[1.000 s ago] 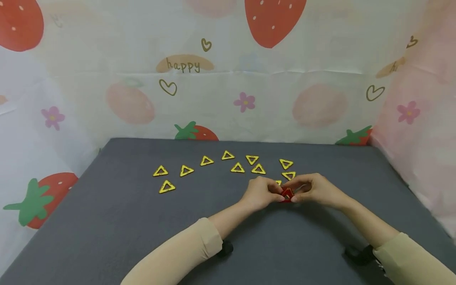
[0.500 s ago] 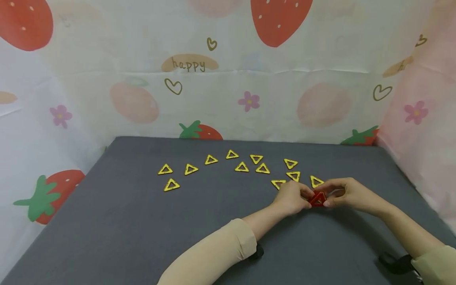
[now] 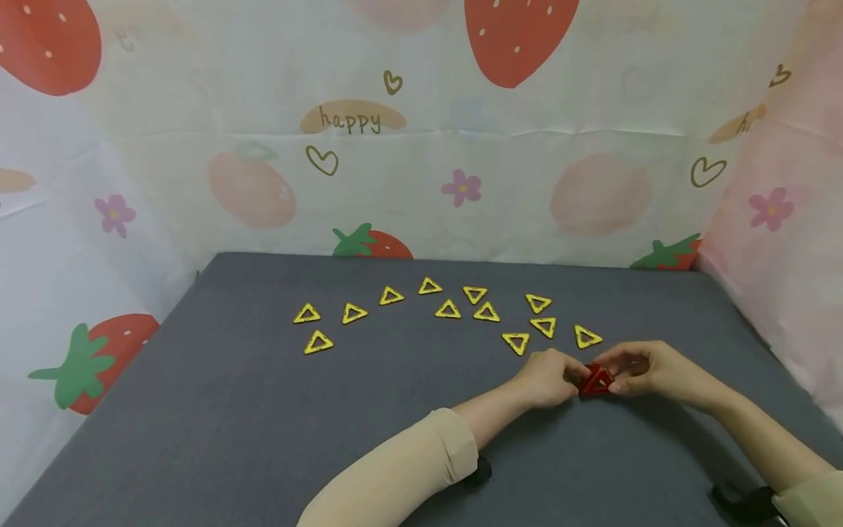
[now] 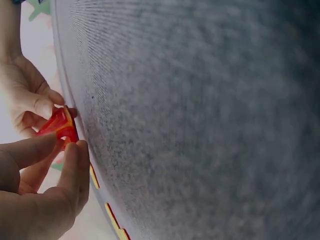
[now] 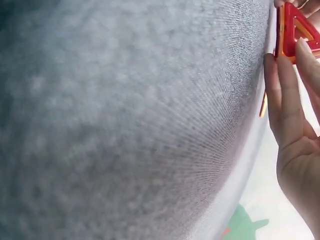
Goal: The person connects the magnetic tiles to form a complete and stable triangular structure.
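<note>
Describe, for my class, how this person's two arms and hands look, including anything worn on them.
The left hand and right hand are bare, with no gloves or rings visible. The left sleeve and right sleeve are plain cream, ending on the forearms. A black piece shows by each sleeve's end, left and right; exactly what they are is unclear.
</note>
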A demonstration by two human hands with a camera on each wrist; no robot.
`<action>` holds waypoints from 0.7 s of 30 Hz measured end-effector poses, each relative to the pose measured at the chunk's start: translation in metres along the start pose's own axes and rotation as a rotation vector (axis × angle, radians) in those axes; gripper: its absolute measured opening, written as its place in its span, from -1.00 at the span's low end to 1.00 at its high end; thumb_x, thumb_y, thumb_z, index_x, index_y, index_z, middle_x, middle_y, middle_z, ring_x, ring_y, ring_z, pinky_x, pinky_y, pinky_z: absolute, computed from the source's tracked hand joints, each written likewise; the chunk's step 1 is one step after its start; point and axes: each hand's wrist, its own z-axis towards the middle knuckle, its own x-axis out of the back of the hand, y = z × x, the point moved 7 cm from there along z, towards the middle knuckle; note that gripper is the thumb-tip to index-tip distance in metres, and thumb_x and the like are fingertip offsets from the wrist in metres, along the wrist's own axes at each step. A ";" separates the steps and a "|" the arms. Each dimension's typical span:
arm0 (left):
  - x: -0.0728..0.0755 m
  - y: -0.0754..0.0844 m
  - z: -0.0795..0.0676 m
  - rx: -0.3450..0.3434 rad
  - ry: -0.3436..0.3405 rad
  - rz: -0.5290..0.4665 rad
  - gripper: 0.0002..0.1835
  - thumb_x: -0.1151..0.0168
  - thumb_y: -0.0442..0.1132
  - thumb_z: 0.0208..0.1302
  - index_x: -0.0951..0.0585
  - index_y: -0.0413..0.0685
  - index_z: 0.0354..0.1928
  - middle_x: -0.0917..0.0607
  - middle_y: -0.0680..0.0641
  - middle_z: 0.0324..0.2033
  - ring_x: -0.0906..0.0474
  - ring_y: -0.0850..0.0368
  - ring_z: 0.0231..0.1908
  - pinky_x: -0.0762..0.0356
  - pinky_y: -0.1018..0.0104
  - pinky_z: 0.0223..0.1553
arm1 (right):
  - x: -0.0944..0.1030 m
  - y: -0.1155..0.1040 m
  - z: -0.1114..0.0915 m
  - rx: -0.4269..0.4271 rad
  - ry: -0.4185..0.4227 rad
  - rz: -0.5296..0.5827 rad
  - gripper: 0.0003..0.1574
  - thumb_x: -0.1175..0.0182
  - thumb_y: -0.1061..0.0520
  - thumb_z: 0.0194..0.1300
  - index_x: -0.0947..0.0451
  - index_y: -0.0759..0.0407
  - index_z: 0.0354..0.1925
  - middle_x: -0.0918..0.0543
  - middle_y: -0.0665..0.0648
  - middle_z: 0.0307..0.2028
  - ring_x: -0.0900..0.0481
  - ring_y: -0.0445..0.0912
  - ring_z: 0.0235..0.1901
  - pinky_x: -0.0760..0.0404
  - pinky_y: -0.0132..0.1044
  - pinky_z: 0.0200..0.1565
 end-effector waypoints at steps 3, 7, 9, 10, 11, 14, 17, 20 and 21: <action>-0.001 -0.001 0.000 -0.005 -0.004 0.005 -0.60 -0.32 -0.39 0.16 -0.72 0.05 0.06 -0.81 0.09 -0.11 -0.71 0.32 -0.22 -0.41 0.66 -0.34 | -0.001 0.001 0.000 0.000 0.000 -0.003 -0.44 -0.33 0.12 0.27 -0.51 0.37 0.15 -0.73 0.01 -0.19 -0.71 -0.27 -0.23 -0.69 -0.33 -0.22; -0.003 -0.001 0.000 -0.007 -0.010 0.005 -0.58 -0.28 -0.40 0.18 -0.71 0.08 0.09 -0.81 0.09 -0.09 -0.66 0.33 -0.26 -0.37 0.65 -0.36 | -0.001 0.002 0.001 -0.004 -0.013 -0.013 -0.44 -0.34 0.13 0.26 -0.51 0.40 0.15 -0.71 0.03 -0.24 -0.69 -0.28 -0.29 -0.68 -0.35 -0.25; -0.004 -0.001 0.000 -0.003 -0.012 0.006 -0.59 -0.29 -0.38 0.21 -0.70 0.09 0.10 -0.80 0.10 -0.08 -0.66 0.35 -0.27 -0.39 0.65 -0.36 | -0.002 0.003 0.001 -0.003 -0.023 -0.009 -0.43 -0.34 0.14 0.26 -0.51 0.40 0.15 -0.71 0.03 -0.25 -0.68 -0.28 -0.30 -0.67 -0.35 -0.26; -0.005 -0.002 0.000 -0.001 -0.012 0.007 -0.60 -0.30 -0.36 0.22 -0.70 0.09 0.10 -0.80 0.11 -0.07 -0.67 0.37 -0.27 -0.40 0.66 -0.35 | -0.003 0.003 0.001 0.000 -0.030 -0.007 -0.43 -0.34 0.14 0.25 -0.51 0.40 0.15 -0.70 0.02 -0.26 -0.67 -0.27 -0.31 -0.66 -0.35 -0.27; -0.005 -0.002 0.000 0.004 -0.011 0.007 -0.62 -0.31 -0.34 0.23 -0.70 0.09 0.09 -0.80 0.11 -0.07 -0.68 0.37 -0.26 -0.42 0.66 -0.34 | -0.003 0.003 0.001 0.004 -0.037 -0.003 -0.43 -0.34 0.14 0.25 -0.50 0.40 0.15 -0.70 0.02 -0.26 -0.67 -0.27 -0.32 -0.66 -0.35 -0.28; -0.005 -0.002 -0.001 0.014 -0.007 0.003 -0.65 -0.33 -0.30 0.25 -0.71 0.09 0.07 -0.80 0.11 -0.08 -0.71 0.37 -0.24 -0.46 0.66 -0.31 | -0.005 0.003 0.001 0.016 -0.053 0.011 -0.43 -0.34 0.15 0.25 -0.50 0.40 0.16 -0.69 0.02 -0.27 -0.66 -0.25 -0.32 -0.66 -0.34 -0.29; -0.004 -0.002 -0.002 0.014 0.002 -0.022 -0.68 -0.34 -0.31 0.24 -0.73 0.05 0.04 -0.81 0.09 -0.10 -0.70 0.34 -0.21 -0.46 0.65 -0.28 | -0.006 0.003 0.001 0.016 -0.065 0.028 -0.41 -0.34 0.15 0.25 -0.49 0.40 0.17 -0.70 0.03 -0.26 -0.65 -0.24 -0.31 -0.67 -0.33 -0.28; -0.002 -0.004 -0.002 0.004 0.002 -0.049 -0.69 -0.33 -0.34 0.23 -0.73 0.00 0.02 -0.81 0.06 -0.09 -0.68 0.32 -0.18 -0.45 0.64 -0.26 | -0.007 0.003 0.002 0.015 -0.075 0.046 -0.41 -0.34 0.15 0.25 -0.48 0.41 0.17 -0.71 0.04 -0.25 -0.66 -0.23 -0.29 -0.67 -0.33 -0.26; -0.002 -0.005 -0.002 -0.001 -0.003 -0.064 -0.69 -0.33 -0.35 0.22 -0.73 -0.02 0.02 -0.81 0.04 -0.09 -0.69 0.30 -0.18 -0.46 0.63 -0.26 | -0.007 0.003 0.002 0.016 -0.076 0.047 -0.41 -0.34 0.15 0.25 -0.48 0.41 0.17 -0.71 0.04 -0.25 -0.66 -0.23 -0.28 -0.67 -0.33 -0.26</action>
